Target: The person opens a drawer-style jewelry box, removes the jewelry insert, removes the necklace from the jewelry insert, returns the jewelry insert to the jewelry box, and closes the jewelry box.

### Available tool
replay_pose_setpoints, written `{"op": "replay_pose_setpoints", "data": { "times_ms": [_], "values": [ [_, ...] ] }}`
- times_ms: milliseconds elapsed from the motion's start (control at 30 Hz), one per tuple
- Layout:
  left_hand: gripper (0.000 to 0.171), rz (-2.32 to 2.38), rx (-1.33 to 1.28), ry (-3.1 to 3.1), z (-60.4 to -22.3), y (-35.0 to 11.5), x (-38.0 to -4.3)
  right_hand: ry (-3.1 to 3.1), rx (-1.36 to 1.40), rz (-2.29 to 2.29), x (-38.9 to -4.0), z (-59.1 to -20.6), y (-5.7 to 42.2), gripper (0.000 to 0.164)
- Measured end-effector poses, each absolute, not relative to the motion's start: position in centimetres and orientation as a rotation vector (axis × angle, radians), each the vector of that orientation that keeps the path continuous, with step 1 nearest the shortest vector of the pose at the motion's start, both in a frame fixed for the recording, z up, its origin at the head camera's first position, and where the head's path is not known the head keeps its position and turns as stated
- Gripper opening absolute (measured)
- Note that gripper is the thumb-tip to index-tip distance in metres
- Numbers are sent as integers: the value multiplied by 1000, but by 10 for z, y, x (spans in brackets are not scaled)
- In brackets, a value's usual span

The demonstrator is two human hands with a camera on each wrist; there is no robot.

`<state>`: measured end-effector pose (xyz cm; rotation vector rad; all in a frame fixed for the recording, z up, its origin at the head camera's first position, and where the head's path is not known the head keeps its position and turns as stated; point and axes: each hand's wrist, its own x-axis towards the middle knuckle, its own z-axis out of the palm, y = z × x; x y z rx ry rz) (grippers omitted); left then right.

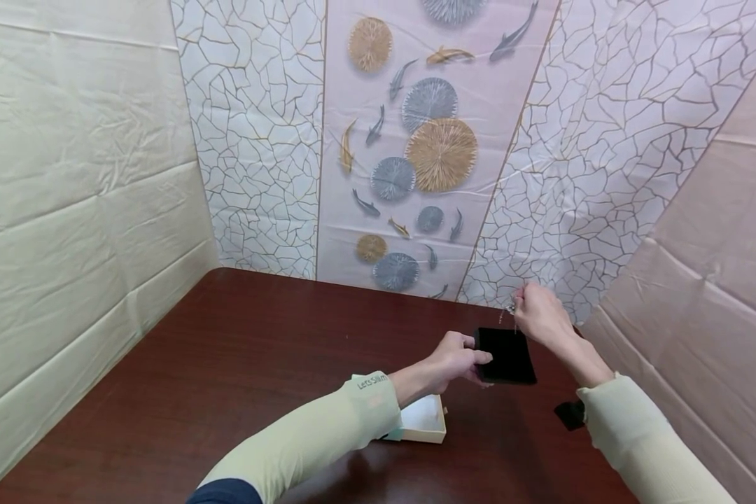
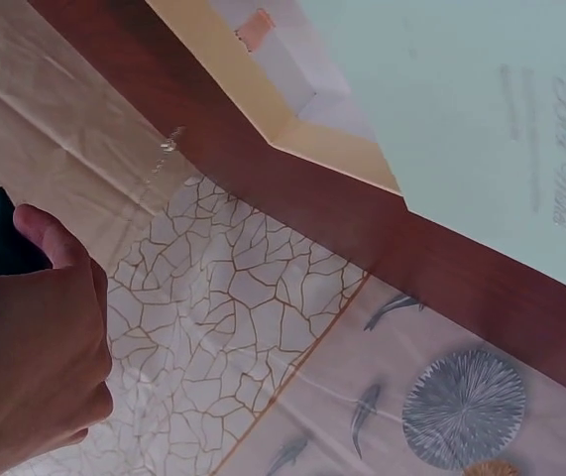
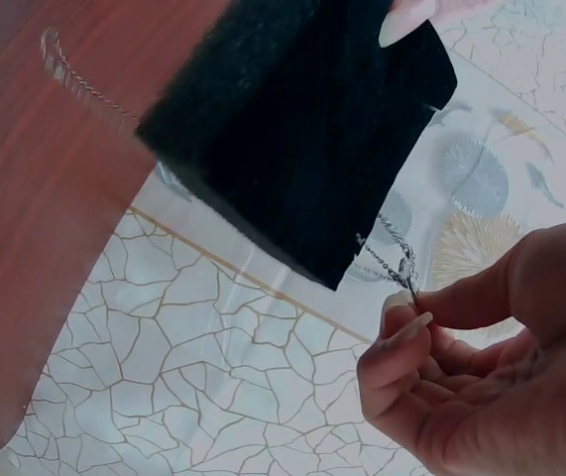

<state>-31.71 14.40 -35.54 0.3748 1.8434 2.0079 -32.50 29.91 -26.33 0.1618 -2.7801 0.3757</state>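
Note:
My left hand [image 1: 450,360] grips a flat black velvety jewelry pad [image 1: 504,355] by its left edge, thumb on top. Beyond the pad's far edge, my right hand [image 1: 542,315] pinches a thin silver chain [image 3: 394,248] between thumb and fingertips. In the right wrist view, part of the chain runs to slits at the pad's edge, and a feather-like silver end [image 3: 69,74] dangles past the opposite side. The pad hides the stretch between. The left wrist view shows the left hand [image 2: 40,347] on the pad [image 2: 10,238], with the chain [image 2: 169,146] hanging apart from it.
Below the left forearm stands an open cream box [image 1: 437,430], partly covered by the sleeve. Its pale teal lid [image 2: 491,129] carries printed lettering. A small black item [image 1: 569,414] shows beside the right sleeve. Cloth walls border the dark red table [image 1: 227,364].

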Motion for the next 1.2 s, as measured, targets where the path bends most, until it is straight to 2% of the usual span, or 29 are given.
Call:
{"op": "replay_pose_setpoints", "data": {
  "times_ms": [233,400,567,633,900,1200],
  "values": [
    [8,1958,379,1932,-356,139,-315,-2709,156,382,-325,-265,305,15],
    [11,1917,387,1976,-357,136,-314,-2675,136,398,-327,-265,308,20],
    [46,1907,367,1978,-357,132,-313,-2663,117,415,-330,-265,312,20],
    [55,1901,350,1986,-358,132,-313,-2655,116,418,-331,-265,314,19],
    [56,1899,323,1991,-362,128,-315,-2647,114,415,-338,-262,324,23],
    [58,1882,337,1982,-362,121,-318,-2646,63,426,-343,-266,333,15]
  ]
}}
